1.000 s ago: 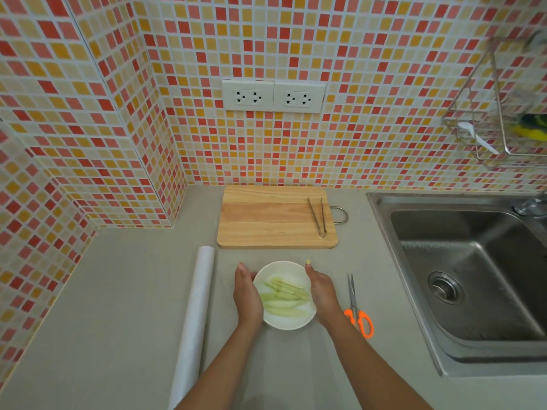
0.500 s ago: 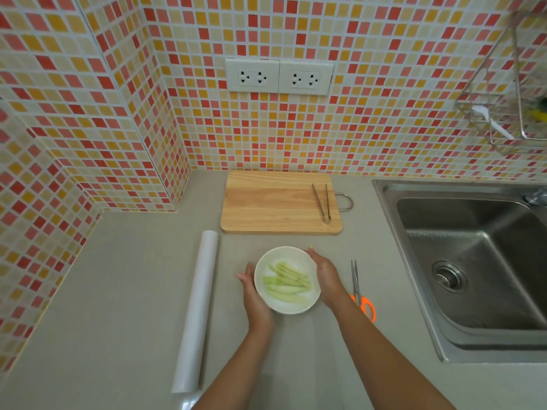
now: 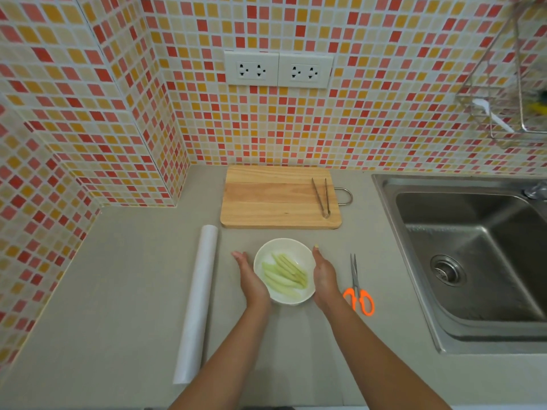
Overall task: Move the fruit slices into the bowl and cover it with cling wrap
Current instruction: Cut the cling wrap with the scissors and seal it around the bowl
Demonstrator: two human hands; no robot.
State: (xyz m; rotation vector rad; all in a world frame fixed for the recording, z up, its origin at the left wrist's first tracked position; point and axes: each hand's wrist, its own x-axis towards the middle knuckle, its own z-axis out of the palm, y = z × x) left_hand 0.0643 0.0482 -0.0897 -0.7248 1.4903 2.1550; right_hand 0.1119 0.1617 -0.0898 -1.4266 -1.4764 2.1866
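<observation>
Grey counter point(image 3: 118, 291) – mosaic-tiled wall point(image 3: 384, 113), sink point(image 3: 473, 261) right, bowl point(image 3: 266, 255) centre.

From where I sit, the bowl point(image 3: 284, 271) is flanked close on both sides: the left hand point(image 3: 251, 280) against its left rim, the right hand point(image 3: 323, 275) against its right, fingers straight. Left of that lies the cling wrap roll point(image 3: 196, 303), with bare counter point(image 3: 118, 291) beyond it to the tiled wall. The scissors point(image 3: 359, 287) lie just right of the right hand (the sink point(image 3: 473, 261) follows). Behind the bowl, a strip of counter runs before the cutting board point(image 3: 275, 196), which carries tongs point(image 3: 321, 196).
</observation>
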